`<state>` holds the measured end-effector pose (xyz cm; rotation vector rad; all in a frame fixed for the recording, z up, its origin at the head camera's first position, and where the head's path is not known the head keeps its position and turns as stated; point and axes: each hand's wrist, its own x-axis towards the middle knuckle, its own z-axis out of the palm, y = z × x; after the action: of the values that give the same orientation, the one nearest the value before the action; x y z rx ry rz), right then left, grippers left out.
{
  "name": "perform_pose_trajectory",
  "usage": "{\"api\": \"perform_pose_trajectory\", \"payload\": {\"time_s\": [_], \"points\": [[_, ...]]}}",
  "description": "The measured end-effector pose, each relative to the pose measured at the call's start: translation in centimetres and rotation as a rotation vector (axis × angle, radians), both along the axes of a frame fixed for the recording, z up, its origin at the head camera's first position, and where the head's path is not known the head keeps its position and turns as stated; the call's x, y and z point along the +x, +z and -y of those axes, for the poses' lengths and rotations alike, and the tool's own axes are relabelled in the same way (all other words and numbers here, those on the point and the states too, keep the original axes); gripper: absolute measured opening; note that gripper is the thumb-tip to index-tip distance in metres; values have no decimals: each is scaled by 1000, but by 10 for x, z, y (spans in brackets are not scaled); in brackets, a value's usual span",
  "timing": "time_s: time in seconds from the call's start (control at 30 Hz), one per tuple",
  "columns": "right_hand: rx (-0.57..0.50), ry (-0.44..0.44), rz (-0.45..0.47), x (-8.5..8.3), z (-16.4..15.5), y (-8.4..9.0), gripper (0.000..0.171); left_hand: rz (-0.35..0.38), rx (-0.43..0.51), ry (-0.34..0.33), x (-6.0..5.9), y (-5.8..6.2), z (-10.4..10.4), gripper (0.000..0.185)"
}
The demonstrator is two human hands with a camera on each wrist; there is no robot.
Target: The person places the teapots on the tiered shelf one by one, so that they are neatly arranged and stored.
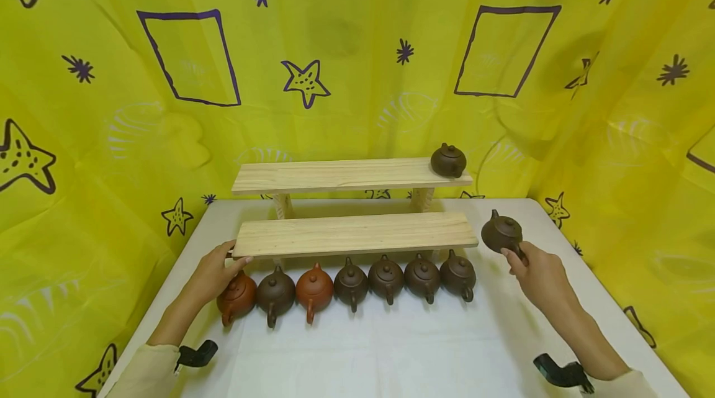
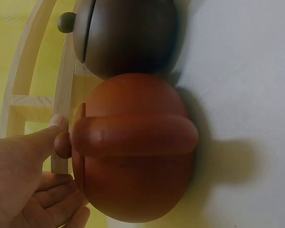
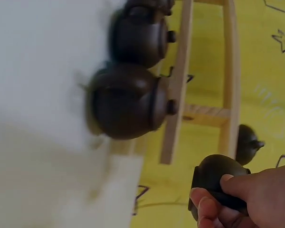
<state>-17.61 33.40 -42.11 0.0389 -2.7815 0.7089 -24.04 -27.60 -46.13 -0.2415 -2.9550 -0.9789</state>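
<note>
From the head view, the right hand (image 1: 539, 274) holds a dark brown teapot (image 1: 501, 232) by its handle, lifted off the desk (image 1: 391, 348) just past the right end of the lower shelf board (image 1: 357, 233). Its grip is closed, fingers and thumb pinching the handle. The left hand (image 1: 215, 274) rests at the left end of that board, thumb along its edge, fingers relaxed, beside the reddish teapot (image 1: 237, 296) that starts a row of seven pots in front of the shelf. One pot (image 1: 448, 160) already sits at the right end of the upper board (image 1: 346, 174). My guess is a pot is being carried up to the shelf; setting it down next would call for lifting it clear of the board's edge and keeping the spout off the neighbour above.

The left wrist view shows the reddish pot's (image 2: 133, 147) base and handle close up, a dark pot (image 2: 128, 35) beyond it, and the left thumb (image 2: 42, 137) touching the board's edge (image 2: 61, 109); the fingers curl loosely and hold nothing.

In the right wrist view, the fingers (image 3: 213, 202) wrap the held pot's (image 3: 218, 178) handle, with the shelf frame (image 3: 180, 85) and two blurred dark pots (image 3: 128, 99) of the row nearby. The board ends and the yellow curtain (image 1: 357, 44) close behind leave little room.
</note>
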Motion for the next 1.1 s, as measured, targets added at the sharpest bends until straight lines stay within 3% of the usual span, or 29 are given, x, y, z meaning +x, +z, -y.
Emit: {"api": "perform_pose_trajectory", "payload": {"time_s": [0.4,0.73,1.1], "points": [[-53,101,23,-17,58,49,31,-10,0,1,-2,2,1,68],[-61,164,-48,-70,97,71,32,4,-16,-6,-3,6,1,69],[-74,155,-74,-118,119,70,39,8,-19,-11,-1,8,-1,69]]}}
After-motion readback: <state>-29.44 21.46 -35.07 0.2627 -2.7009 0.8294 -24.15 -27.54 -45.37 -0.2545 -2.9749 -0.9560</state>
